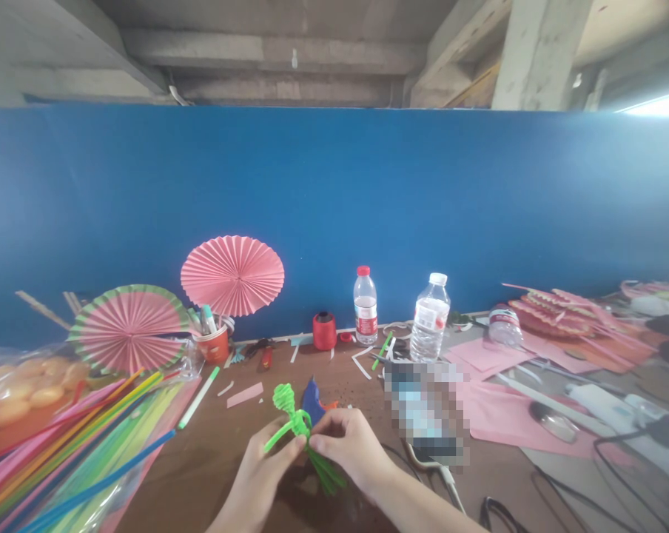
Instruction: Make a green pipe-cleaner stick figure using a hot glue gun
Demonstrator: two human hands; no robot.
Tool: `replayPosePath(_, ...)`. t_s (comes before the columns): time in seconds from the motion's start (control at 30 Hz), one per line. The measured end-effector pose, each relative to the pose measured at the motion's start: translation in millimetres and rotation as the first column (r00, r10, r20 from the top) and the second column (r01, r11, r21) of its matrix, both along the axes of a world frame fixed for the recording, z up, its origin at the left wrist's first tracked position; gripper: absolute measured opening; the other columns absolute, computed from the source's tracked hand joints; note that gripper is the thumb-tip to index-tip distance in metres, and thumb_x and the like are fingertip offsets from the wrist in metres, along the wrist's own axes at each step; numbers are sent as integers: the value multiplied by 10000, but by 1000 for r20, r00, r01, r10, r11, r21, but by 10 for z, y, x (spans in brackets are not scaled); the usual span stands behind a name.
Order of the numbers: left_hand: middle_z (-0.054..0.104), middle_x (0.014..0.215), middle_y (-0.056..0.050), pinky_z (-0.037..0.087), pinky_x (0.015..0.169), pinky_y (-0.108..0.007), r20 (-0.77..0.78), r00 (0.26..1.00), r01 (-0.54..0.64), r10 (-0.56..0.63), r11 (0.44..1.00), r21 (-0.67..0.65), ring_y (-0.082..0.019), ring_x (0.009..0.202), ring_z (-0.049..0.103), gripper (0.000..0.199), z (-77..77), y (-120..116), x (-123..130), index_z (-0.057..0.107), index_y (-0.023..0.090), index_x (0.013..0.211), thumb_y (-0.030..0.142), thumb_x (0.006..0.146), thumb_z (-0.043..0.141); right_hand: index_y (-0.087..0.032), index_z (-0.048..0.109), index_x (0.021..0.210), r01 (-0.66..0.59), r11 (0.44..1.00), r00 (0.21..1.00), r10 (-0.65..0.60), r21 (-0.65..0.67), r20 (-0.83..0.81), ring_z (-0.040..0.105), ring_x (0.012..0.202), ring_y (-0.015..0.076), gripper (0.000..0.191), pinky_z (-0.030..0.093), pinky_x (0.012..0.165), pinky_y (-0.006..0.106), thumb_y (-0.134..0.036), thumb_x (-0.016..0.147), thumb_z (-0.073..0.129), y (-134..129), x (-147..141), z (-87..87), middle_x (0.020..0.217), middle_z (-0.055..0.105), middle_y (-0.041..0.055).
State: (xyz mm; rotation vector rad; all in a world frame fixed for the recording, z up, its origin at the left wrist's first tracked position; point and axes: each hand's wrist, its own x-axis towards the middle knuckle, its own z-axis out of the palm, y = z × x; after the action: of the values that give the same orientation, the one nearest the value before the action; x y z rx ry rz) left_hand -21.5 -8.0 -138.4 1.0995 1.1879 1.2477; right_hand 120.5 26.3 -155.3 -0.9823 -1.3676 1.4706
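Observation:
A bright green figure of twisted pipe cleaners (284,397) is held upright over the brown table, with a coiled round top, a bent arm at its left and a spread of green stems below. My left hand (269,459) pinches it from the left near its middle. From the right, my right hand (350,444) grips it at the same height, thumb and fingertips pressed together. Just behind the hands lies a dark blue piece (312,402) with a bit of orange beside it.
Colored pipe cleaners in plastic (106,444) cover the left. Pink paper fans (233,275), a red cup of pens (212,346), red spool (324,332) and two bottles (365,311) stand behind. A blurred phone with cable (448,477), pink paper (506,414) and cords lie right.

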Motion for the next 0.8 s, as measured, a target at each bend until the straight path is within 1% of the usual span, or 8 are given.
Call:
replayPosePath(0.13,644,659,-36,458,578,-276,7,1000,-6,6,1000,-16,-195,623,584,327,4,-16,20,654,139,892,346,639,666,-108,608,636,0,998,999,-3,55,51,507,539,87,99,379,520,183,-189,587,636,-13,0,-9,584,591,-4)
replayPosePath(0.3,650,610,-30,477,613,-297,34,999,-27,27,1000,-12,-200,601,593,351,30,-33,44,676,144,886,349,602,690,-120,591,634,-2,998,998,-2,58,70,517,535,92,118,387,508,178,-187,569,662,-17,-5,-1,575,588,-10)
replayPosePath(0.4,662,603,-32,484,632,-311,59,998,-22,23,999,-24,-215,614,607,341,9,-9,21,686,153,874,352,597,695,-129,602,647,14,994,994,-26,112,105,538,561,103,105,399,527,180,-194,590,659,-29,1,13,596,603,-5)
replayPosePath(0.47,685,664,-43,488,651,-317,93,996,9,-6,999,-34,-228,661,619,325,-20,21,-7,685,167,884,332,605,696,-134,619,673,17,988,990,-39,156,138,561,605,121,116,416,563,190,-216,604,664,-41,12,26,630,624,5)
replayPosePath(0.57,700,834,-47,484,719,-320,179,982,64,-65,998,14,-228,782,621,276,-68,63,-46,670,205,915,260,645,680,-139,642,743,0,981,989,-29,193,144,581,663,147,177,434,612,209,-267,625,673,-55,25,36,696,648,24)
replayPosePath(0.63,693,896,-41,477,752,-319,232,969,79,-89,996,51,-218,825,617,249,-90,76,-59,660,219,924,226,675,659,-136,650,771,-6,976,993,-20,216,119,580,678,152,208,432,626,217,-328,694,620,-56,26,27,718,650,36)
replayPosePath(0.73,689,906,-45,477,759,-309,264,961,70,-86,995,70,-212,831,620,211,-101,70,-61,655,208,907,216,696,641,-134,652,783,33,968,996,-52,250,69,570,696,151,340,422,655,229,-403,819,447,-51,21,-1,730,644,47)
replayPosePath(0.8,688,909,-50,475,762,-308,279,957,60,-78,996,72,-216,838,620,192,-96,61,-57,654,200,891,211,701,636,-131,645,765,55,965,995,-76,258,72,565,687,150,394,417,650,232,-416,846,385,-52,20,-11,714,636,47)
